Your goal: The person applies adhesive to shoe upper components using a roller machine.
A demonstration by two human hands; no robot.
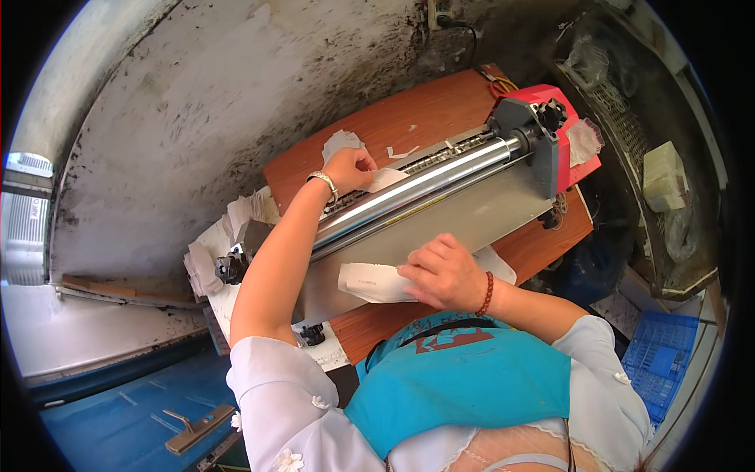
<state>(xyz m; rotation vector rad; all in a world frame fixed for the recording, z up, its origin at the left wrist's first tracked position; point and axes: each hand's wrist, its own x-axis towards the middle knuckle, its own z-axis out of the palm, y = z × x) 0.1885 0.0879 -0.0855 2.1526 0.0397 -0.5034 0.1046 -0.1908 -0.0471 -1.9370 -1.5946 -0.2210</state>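
A bench-top roller machine with a long shiny steel roller (pixel 425 185) runs diagonally across the middle. Behind the roller, my left hand (pixel 348 171) is closed, its fingertips at a white paper-like piece (pixel 385 180) that lies against the roller's back side. In front, over the grey metal plate (pixel 464 212), my right hand (pixel 447 275) has curled fingers gripping a flat white piece (pixel 376 283) with faint print on it. Whether these pieces are paper or cloth, I cannot tell. Another pale piece (pixel 495 265) shows partly behind my right hand.
The machine's red end housing (pixel 576 141) stands at the right. A brown wooden table (pixel 448 102) carries white scraps (pixel 344 141) behind the roller. More pale pieces (pixel 203 270) gather by the left end. A blue plastic basket (pixel 662 362) sits at lower right, a stained wall (pixel 204 118) behind.
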